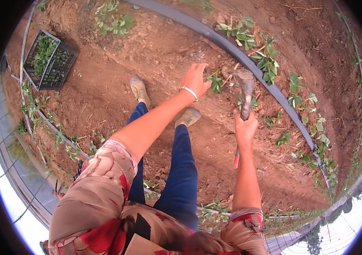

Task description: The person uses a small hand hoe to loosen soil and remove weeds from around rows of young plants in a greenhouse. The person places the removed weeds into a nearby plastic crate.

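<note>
My left hand (196, 79) reaches over the soil with thumb and fingers apart, and I see nothing held in it. Just beside its fingertips stands a small green seedling (216, 83), apparently a strawberry plant. My right hand (245, 129) grips a short hand hoe (247, 91) close below its head. The soil-caked blade (242, 75) points away from me, near the black drip hose. Below the fist, a red piece (236, 161), apparently the tool's other end, shows beside my forearm.
A black drip hose (206, 30) curves along a row of strawberry-like plants (266, 65). A black plastic crate (55, 68) holding green seedlings stands at the upper left. Another hose (51, 127) with plants runs along the left. My shoes (140, 91) stand on reddish soil between them.
</note>
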### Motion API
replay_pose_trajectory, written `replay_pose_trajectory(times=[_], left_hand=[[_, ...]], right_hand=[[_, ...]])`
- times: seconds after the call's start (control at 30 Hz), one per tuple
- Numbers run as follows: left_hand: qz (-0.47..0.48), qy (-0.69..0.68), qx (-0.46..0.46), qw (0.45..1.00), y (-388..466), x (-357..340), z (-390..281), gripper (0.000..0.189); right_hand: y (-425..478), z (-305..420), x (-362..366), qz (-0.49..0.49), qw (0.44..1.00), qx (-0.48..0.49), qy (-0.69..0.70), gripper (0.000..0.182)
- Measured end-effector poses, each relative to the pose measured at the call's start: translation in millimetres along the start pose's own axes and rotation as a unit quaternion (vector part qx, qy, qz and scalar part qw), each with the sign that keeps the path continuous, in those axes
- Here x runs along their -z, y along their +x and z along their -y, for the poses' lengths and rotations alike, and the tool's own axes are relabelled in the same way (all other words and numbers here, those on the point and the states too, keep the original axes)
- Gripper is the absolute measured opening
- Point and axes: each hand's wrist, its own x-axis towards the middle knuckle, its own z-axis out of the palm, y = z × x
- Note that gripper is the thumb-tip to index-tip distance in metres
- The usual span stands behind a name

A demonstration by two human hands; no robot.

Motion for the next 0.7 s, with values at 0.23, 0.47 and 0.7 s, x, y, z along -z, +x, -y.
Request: replay_pose_trajectory(times=[0.23,0.47,0.7], left_hand=[[-0.131,-0.071,0.07,0.986,35.0,136.7,138.8,0.027],[-0.32,-0.053,0.155,0.933,151.7,303.9,246.4,0.015],[-0.281,0.059,0.236,0.928,225.2,336.1,218.6,0.021]], right_hand=[[-38.1,40.4,-32.9,-0.046,0.998,-0.032,-0.028,0.012],[-114.0,43.0,-127.9,0.032,0.994,-0.104,-0.012,0.011],[-164.8,86.7,-200.9,0.143,0.971,-0.19,-0.042,0.023]])
